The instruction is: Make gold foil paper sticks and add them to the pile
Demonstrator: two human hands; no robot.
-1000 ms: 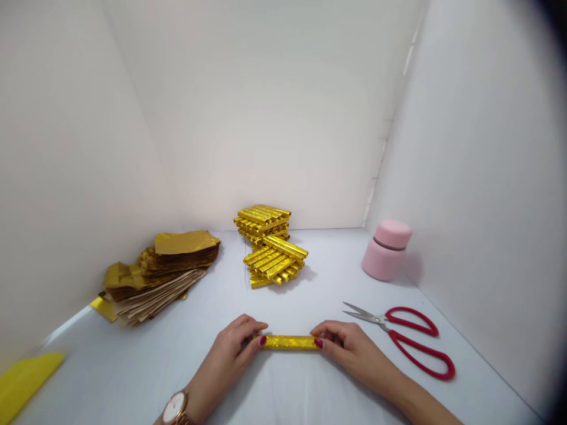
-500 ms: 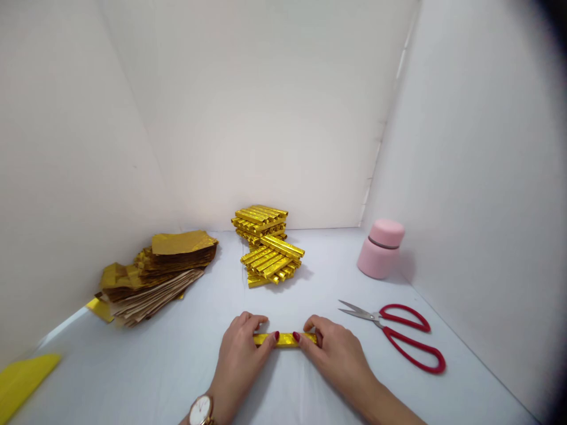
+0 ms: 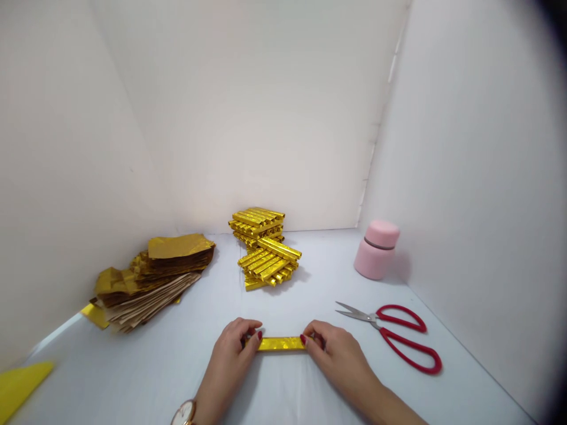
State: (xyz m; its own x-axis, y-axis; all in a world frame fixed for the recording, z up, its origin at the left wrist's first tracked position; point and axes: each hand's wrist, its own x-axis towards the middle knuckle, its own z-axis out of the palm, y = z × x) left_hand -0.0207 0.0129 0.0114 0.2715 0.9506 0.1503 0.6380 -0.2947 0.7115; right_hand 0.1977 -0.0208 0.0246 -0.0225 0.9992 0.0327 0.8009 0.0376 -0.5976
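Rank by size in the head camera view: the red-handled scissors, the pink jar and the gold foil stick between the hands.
Largest: the red-handled scissors.
Then, unranked, the pink jar and the gold foil stick: the nearer stick looks longer, the jar bulkier.

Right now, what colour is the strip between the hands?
The foil strip is shiny gold, best seen in the head view.

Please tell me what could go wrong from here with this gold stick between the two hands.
The gold foil stick is held only at its ends by the left hand and right hand, so the foil might crease or tear. The scissors lie near the right hand, with the blades pointing towards the stick, so a wide movement could perhaps catch them. The loose stack of gold sticks could slide if bumped.
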